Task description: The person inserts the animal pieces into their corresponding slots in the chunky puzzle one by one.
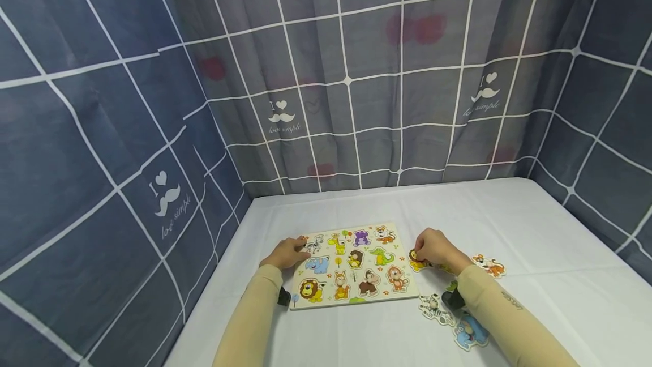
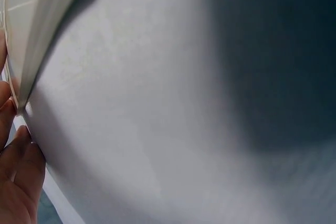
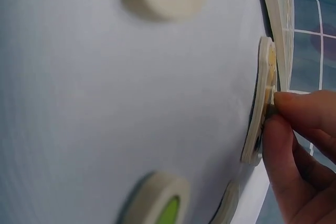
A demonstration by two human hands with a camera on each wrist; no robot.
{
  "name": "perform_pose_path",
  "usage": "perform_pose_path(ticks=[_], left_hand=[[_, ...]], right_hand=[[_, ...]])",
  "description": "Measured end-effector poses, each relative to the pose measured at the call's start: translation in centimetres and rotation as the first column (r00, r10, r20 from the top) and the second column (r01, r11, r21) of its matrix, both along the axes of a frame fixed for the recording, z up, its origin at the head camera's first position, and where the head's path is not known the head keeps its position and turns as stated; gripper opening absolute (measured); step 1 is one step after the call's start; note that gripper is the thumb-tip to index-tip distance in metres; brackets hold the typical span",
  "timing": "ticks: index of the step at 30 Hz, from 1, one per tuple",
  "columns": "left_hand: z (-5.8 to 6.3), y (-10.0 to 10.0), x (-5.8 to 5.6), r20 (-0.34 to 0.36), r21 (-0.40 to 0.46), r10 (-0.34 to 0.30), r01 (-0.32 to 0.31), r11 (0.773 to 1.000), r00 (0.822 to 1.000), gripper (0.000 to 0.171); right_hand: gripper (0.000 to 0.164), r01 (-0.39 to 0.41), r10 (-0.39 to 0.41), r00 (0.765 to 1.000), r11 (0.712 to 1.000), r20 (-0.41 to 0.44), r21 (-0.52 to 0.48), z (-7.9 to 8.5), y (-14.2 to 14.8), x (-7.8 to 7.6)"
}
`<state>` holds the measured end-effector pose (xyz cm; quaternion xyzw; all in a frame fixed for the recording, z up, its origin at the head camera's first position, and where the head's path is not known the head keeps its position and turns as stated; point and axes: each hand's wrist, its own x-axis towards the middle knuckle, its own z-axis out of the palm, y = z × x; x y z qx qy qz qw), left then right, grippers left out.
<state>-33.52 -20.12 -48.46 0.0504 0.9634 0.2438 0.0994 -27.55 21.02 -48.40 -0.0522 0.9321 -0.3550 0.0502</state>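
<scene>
My left hand rests at the left edge of a pale animal puzzle board, its thumb lying over the surface near the zebra and elephant pictures. In the left wrist view, some fingers show beside the board's edge. Right of the board, my right hand pinches a lion puzzle piece between thumb and finger. Seen edge-on in the right wrist view, that piece is close to the tabletop; whether it touches is unclear. The hand hides part of it.
Around my right forearm lie a tiger piece, a zebra piece, a blue elephant piece and a partly hidden green piece. A white cloth covers the table. Dark checked curtains enclose the back and sides.
</scene>
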Motion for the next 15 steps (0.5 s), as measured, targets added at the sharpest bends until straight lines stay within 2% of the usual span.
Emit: perform_pose_path(ticks=[11, 15], left_hand=[[0.27, -0.11, -0.08, -0.017, 0.001, -0.01, 0.01, 1.0, 1.0, 0.059], [0.05, -0.14, 0.01, -0.01, 0.004, -0.011, 0.011, 1.0, 1.0, 0.059]], right_hand=[[0.004, 0.001, 0.0, 1.0, 1.0, -0.021, 0.012, 0.4, -0.17, -0.27], [0.004, 0.008, -0.008, 1.0, 1.0, -0.025, 0.012, 0.07, -0.15, -0.12]])
